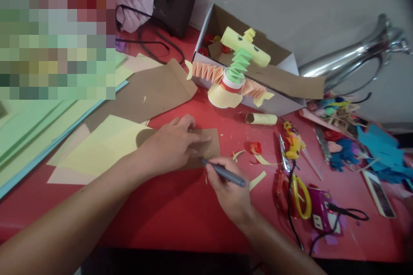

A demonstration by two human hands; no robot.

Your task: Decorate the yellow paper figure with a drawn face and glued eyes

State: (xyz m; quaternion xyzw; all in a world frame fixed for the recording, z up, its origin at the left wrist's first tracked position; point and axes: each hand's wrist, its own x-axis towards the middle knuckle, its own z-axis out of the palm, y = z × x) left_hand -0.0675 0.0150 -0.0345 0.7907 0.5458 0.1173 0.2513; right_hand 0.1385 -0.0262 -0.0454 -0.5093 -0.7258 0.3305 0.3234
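Observation:
A piece of brown cardboard (211, 137) lies on the red tabletop, partly covered by my left hand (169, 142). That hand presses down on the piece with its fingers spread. In my right hand (232, 189) is a dark grey-blue pen (227, 175), its tip down at the cardboard's near edge. Sheets of pale yellow paper (111, 146) lie under and beside my left wrist. Beyond the hands stands a paper figure (237, 66) with folded orange arms, a green folded neck and a yellow paper tube on top.
An open cardboard box (280, 101) stands behind the figure, near a yellow paper roll (263, 119). Scissors (301, 197), a purple device with a cable (322, 208) and a phone (379, 193) lie to the right. Stacked coloured paper (58, 133) and a brown sheet (155, 88) occupy the left.

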